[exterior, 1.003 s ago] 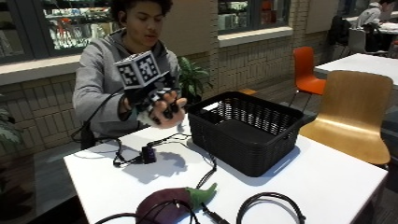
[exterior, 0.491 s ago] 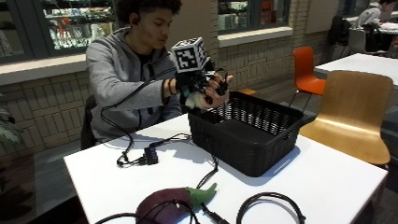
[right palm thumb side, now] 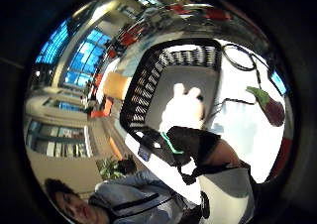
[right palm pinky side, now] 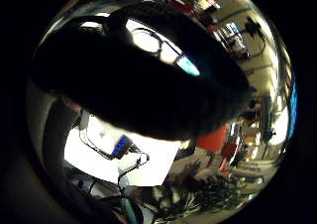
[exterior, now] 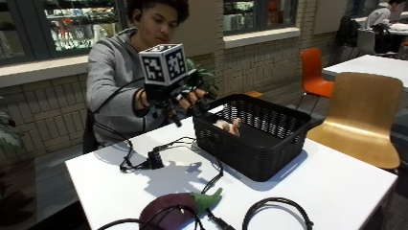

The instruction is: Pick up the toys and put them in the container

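Black-gloved right hand [exterior: 182, 101], frame centre: grip spread, empty | pale plush toy [exterior: 228, 127] inside black woven plastic basket [exterior: 267, 143] | risk: cables snagging purple eggplant toy [exterior: 172, 211], lower tabletop [exterior: 338, 191].

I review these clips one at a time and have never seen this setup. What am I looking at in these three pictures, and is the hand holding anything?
There is no robot. A person at a white table wears a black glove on the right hand, with small cameras on the palm. The two round pictures come from those palm cameras; the ordinary picture is from a camera across the table. The hand hovers over the rim of a black basket, fingers spread, and its grip is empty. A pale plush toy is in the basket. An eggplant toy lies on the table's near side. In the little finger side view, a dark shape blocks most of the picture.
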